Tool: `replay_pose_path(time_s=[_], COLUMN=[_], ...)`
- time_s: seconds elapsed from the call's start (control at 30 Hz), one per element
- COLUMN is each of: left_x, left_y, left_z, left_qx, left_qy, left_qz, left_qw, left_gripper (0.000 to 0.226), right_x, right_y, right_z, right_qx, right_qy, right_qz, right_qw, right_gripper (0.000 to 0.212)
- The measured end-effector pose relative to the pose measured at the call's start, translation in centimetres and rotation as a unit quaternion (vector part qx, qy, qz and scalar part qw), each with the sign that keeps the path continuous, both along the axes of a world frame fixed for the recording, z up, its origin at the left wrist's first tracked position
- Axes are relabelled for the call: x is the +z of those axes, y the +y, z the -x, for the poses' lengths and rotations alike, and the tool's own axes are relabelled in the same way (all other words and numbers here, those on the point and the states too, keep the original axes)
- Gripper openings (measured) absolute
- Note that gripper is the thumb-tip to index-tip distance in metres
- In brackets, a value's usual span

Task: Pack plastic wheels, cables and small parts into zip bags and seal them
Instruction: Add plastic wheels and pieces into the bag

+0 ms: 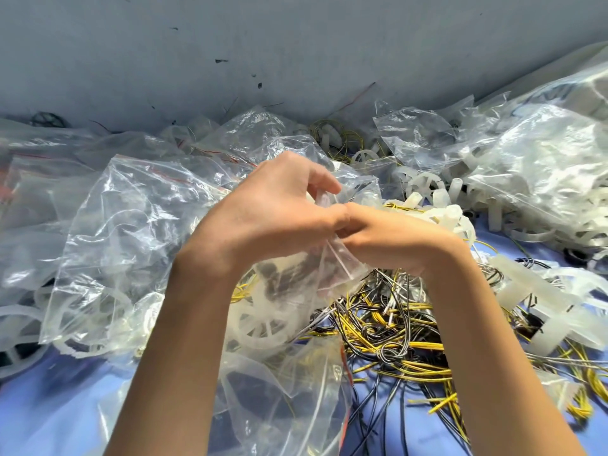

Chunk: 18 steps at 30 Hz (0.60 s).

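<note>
Zip bag, with a plastic wheel and dark small parts seen through it, is held up; its mouth is pinched between thumbs and fingertips of the left hand and right hand, which touch there; sealing is judged to be in hand; next, the mouth needs pressing shut along its whole width. Tangled cables lie just right of the bag; crumpled empty bags crowd its left; a snag is possible.

Grey wall at back (dark specks on it); blue surface underneath.
</note>
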<state>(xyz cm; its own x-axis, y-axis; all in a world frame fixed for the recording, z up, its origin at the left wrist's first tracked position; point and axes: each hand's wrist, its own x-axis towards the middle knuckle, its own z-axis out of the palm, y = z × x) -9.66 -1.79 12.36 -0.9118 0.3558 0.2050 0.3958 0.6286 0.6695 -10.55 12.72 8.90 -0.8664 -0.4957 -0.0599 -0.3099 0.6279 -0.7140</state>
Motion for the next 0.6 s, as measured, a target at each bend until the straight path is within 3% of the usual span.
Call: replay_pose_path(time_s=[0.13, 0.23, 0.43, 0.5, 0.53, 0.6], left_x=[-0.1, -0.1, -0.3, -0.2, -0.2, -0.2], left_y=[-0.2, -0.4, -0.5, -0.4, -0.3, -0.4], left_z=[0.1, 0.2, 0.7, 0.7, 0.7, 0.5], left_qx=[0.004, 0.014, 0.057, 0.073, 0.082, 0.090], left_qy=[-0.012, -0.014, -0.001, 0.014, 0.025, 0.037], left_qz=[-0.005, -0.017, -0.051, -0.069, -0.077, -0.083], left_qw=[1.000, 1.000, 0.997, 0.995, 0.993, 0.992], left_gripper=[0.057, 0.057, 0.048, 0.044, 0.041, 0.036], right_x=[-0.7, -0.1, 0.8, 0.7, 0.6, 0.3], right_y=[-0.6, -0.2, 0.5, -0.1, -0.5, -1.2], right_z=[0.5, 0.3, 0.0, 0.1, 0.1, 0.2], right_qx=[0.014, 0.003, -0.032, -0.028, -0.019, 0.014], right_qy=[0.002, 0.042, 0.118, 0.141, 0.137, 0.124], right_qz=[-0.134, -0.099, 0.006, 0.001, -0.006, -0.037], right_qw=[0.991, 0.994, 0.992, 0.990, 0.990, 0.992], right_gripper=[0.019, 0.013, 0.021, 0.043, 0.043, 0.019])
